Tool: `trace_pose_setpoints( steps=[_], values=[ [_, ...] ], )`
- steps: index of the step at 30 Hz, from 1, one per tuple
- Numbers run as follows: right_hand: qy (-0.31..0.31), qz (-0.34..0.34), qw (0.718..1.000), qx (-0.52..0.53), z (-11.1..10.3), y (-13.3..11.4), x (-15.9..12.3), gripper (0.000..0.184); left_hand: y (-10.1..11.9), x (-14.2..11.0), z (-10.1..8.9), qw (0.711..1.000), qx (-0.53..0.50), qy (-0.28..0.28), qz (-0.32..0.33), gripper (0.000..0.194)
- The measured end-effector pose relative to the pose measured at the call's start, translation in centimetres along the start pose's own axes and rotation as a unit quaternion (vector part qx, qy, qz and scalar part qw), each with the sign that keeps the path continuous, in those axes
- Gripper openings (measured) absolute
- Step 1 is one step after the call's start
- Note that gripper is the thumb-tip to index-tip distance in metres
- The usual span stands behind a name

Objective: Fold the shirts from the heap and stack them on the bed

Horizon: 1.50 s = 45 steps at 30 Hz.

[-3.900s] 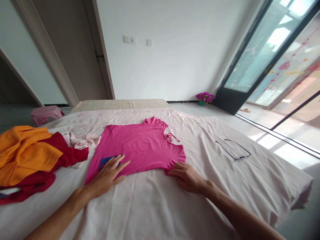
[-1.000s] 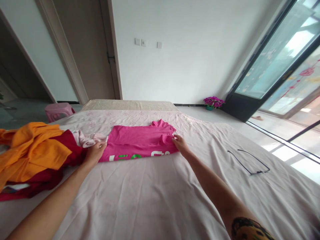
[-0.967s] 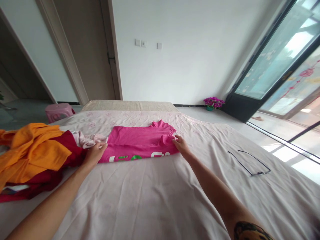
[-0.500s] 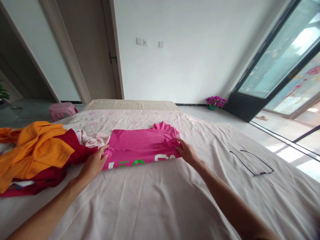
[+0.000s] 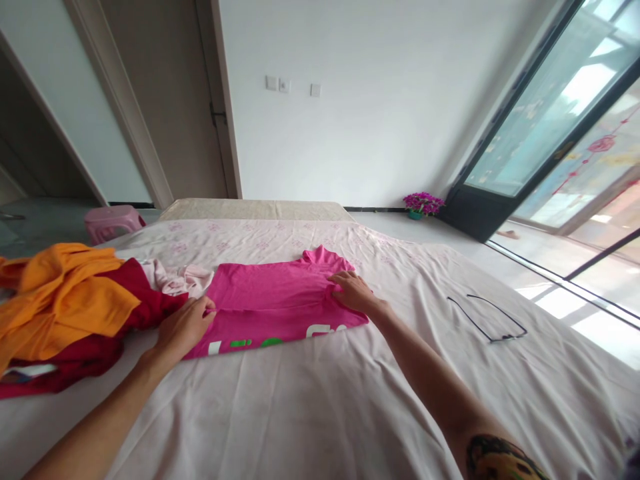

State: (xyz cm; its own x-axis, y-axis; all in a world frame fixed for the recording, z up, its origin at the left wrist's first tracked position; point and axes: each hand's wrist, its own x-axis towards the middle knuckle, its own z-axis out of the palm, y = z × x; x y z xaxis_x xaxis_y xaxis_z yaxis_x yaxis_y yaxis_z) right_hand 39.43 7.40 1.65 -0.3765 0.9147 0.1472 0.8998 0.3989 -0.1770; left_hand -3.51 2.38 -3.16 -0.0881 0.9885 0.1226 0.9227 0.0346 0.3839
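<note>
A pink T-shirt (image 5: 270,287) lies folded over on the bed, a band with white and green print along its near edge. My left hand (image 5: 186,325) is closed at the shirt's left side, thumb and fingers pinching the cloth by the fold line. My right hand (image 5: 354,291) rests on the right part of the shirt near the sleeve, fingers stretched out over the fabric. The shirt's far right corner, with the sleeve, stands out past the folded body.
Left of the shirt lies a heap of clothes with an orange garment (image 5: 65,287), a dark red garment (image 5: 145,287) and a pale pink one (image 5: 177,277). Eyeglasses (image 5: 493,323) lie on the bedsheet (image 5: 280,413) at the right. Beyond are a pink stool (image 5: 114,223) and potted flowers (image 5: 423,203).
My right hand has moved left and inward from the shirt's right edge, its fingers now flatter on the cloth. The near left corner of the shirt reaches further toward me. The view has shifted slightly.
</note>
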Motion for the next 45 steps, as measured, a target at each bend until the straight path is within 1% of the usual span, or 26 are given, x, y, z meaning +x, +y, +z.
trace_pose_setpoints(
  steps=[2, 3, 4, 7, 9, 12, 13, 15, 17, 19, 22, 24, 27, 29, 33, 36, 38, 40, 42, 45],
  values=[
    [-0.021, -0.012, 1.000, 0.005, 0.6, -0.3, 0.5, 0.024, 0.1, -0.4, 0.0, 1.000, 0.007, 0.018, 0.000, 0.016],
    [-0.018, -0.008, 1.000, 0.009, 0.9, -0.5, 0.7, 0.020, 0.2, -0.5, -0.1, 0.999, 0.013, 0.029, -0.004, 0.017],
    [-0.006, -0.001, 1.000, 0.016, 1.1, -0.7, 0.8, 0.020, 0.3, -0.5, -0.3, 0.999, 0.019, 0.042, -0.012, 0.019],
    [0.056, 0.019, 0.998, 0.037, 1.5, -1.2, 1.5, 0.024, 0.6, -0.4, -0.9, 0.996, 0.040, 0.074, -0.041, 0.026],
    [0.067, 0.016, 0.997, 0.024, 1.9, -1.5, 2.0, 0.025, 0.9, -0.3, -1.0, 0.994, 0.068, 0.086, -0.030, 0.028],
    [0.044, 0.009, 0.999, -0.026, 2.7, -1.5, 2.2, 0.027, 1.5, -0.5, -0.5, 0.984, 0.126, 0.122, 0.037, 0.031],
    [0.047, 0.019, 0.998, -0.037, 2.9, -1.3, 2.0, 0.031, 1.8, -0.7, -0.2, 0.980, 0.131, 0.136, 0.067, 0.032],
    [0.071, 0.058, 0.995, -0.043, 3.0, -0.8, 1.3, 0.039, 2.3, -1.3, 0.3, 0.973, 0.106, 0.150, 0.141, 0.032],
    [0.095, 0.114, 0.988, -0.043, 2.6, -0.3, 0.4, 0.039, 3.0, -1.9, 0.9, 0.965, 0.056, 0.134, 0.220, 0.033],
    [0.097, 0.173, 0.979, -0.045, 2.1, -0.1, -0.5, 0.037, 3.7, -2.5, 1.7, 0.954, 0.019, 0.098, 0.281, 0.035],
    [0.070, 0.238, 0.968, -0.042, 1.6, -0.3, -1.9, 0.041, 4.6, -3.2, 3.2, 0.942, 0.007, 0.043, 0.333, 0.041],
    [0.043, 0.250, 0.966, -0.044, 1.8, -0.5, -2.7, 0.042, 4.8, -3.5, 4.3, 0.937, 0.020, 0.026, 0.348, 0.046],
    [-0.001, 0.240, 0.970, -0.042, 2.5, -0.4, -3.9, 0.038, 4.6, -3.8, 5.4, 0.930, 0.059, 0.025, 0.361, 0.051],
    [-0.013, 0.228, 0.973, -0.036, 2.8, 0.1, -4.5, 0.037, 4.3, -4.0, 5.5, 0.927, 0.081, 0.027, 0.365, 0.052],
    [-0.006, 0.230, 0.972, -0.044, 2.4, 1.2, -5.2, 0.037, 4.0, -4.6, 4.8, 0.927, 0.090, 0.017, 0.364, 0.051],
    [0.036, 0.219, 0.972, -0.078, 1.5, 0.8, -5.0, 0.037, 4.4, -4.8, 4.1, 0.937, 0.052, 0.003, 0.346, 0.043],
    [0.076, 0.177, 0.976, -0.099, 1.1, -0.3, -4.4, 0.038, 5.2, -4.5, 3.8, 0.945, 0.009, 0.000, 0.326, 0.035],
    [0.094, 0.116, 0.984, -0.101, 1.4, -1.7, -3.7, 0.041, 6.2, -3.9, 3.8, 0.949, -0.027, 0.006, 0.314, 0.034],
    [0.087, 0.056, 0.990, -0.097, 2.3, -2.8, -2.8, 0.045, 7.0, -3.4, 4.1, 0.948, -0.034, 0.010, 0.317, 0.034],
    [0.035, -0.005, 0.994, -0.101, 4.3, -3.1, -1.7, 0.053, 7.1, -2.8, 4.7, 0.949, 0.006, 0.002, 0.315, 0.041]
  ],
)
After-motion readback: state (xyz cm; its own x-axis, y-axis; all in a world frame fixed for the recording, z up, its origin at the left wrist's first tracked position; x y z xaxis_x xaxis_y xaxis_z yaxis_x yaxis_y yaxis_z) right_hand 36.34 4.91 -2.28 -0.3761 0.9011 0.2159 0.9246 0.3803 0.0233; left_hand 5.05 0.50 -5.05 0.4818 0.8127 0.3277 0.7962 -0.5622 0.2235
